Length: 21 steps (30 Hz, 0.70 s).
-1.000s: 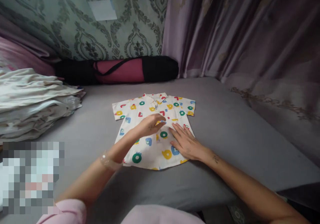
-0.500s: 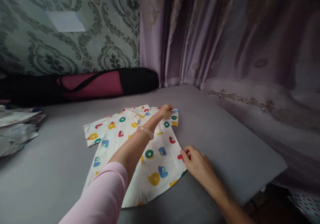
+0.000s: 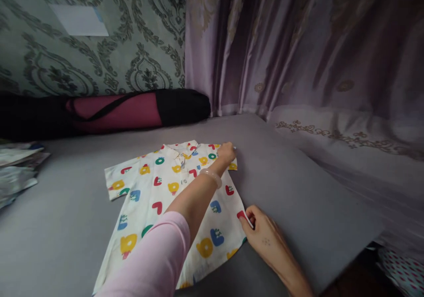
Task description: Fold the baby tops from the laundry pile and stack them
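A small white shirt (image 3: 172, 186) printed with red, blue, yellow and green shapes lies spread on the grey surface, collar away from me. My left arm, in a pink sleeve with a pale bangle, reaches across it. My left hand (image 3: 227, 152) is closed at the shirt's far right sleeve; its fingertips are largely hidden. Lower down, my right hand (image 3: 261, 231) pinches the right side edge of the shirt near the hem, lifting that edge slightly between thumb and fingers.
A long black and dark pink bag (image 3: 126, 111) lies along the patterned wall. Folded cloths (image 3: 20, 169) are piled at the left edge. Purple curtains (image 3: 245, 58) hang behind and at the right. The grey surface (image 3: 291, 178) ends at the lower right.
My left hand has shifted slightly right on the sleeve. My right hand has moved a little lower and right, with the shirt's side edge now gripped and slightly raised.
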### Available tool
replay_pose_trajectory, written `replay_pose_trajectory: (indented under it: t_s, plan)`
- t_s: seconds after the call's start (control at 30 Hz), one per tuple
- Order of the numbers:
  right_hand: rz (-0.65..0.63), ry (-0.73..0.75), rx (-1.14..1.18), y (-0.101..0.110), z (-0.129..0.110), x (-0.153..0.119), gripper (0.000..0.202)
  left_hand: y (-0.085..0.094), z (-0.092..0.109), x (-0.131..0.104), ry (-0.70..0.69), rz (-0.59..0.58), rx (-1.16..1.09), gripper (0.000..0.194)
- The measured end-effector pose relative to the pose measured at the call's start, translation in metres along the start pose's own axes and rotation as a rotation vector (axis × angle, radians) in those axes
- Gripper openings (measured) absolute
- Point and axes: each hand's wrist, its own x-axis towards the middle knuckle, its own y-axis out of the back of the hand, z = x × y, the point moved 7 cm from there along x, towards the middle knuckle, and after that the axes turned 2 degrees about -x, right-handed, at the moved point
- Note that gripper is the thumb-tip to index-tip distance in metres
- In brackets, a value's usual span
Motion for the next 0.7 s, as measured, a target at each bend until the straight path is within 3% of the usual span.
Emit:
replay_pose_trajectory:
  t_s: [0.2, 0.33, 0.4, 0.53, 0.7]
  plan:
    - [-0.023, -0.034, 0.103, -0.007, -0.003, -0.009, 0.019, 0.037, -0.031, 0.001, 0.107, 0.149, -0.427, 0.015]
    - [0.016, -0.002, 0.179, -0.006, -0.011, -0.014, 0.017, 0.078, -0.069, -0.019, 0.116, 0.224, -0.665, 0.014]
    - [0.036, 0.018, 0.19, -0.007, -0.016, -0.017, 0.013, 0.092, -0.092, -0.034, 0.118, 0.259, -0.916, 0.014]
    - [0.077, 0.113, 0.165, -0.012, -0.03, -0.024, 0.017, 0.098, -0.126, -0.056, 0.116, 0.287, -1.329, 0.024]
    - [0.068, 0.316, 0.093, -0.017, -0.051, -0.035, 0.046, 0.089, -0.153, -0.06, 0.284, 0.35, -1.247, 0.022]
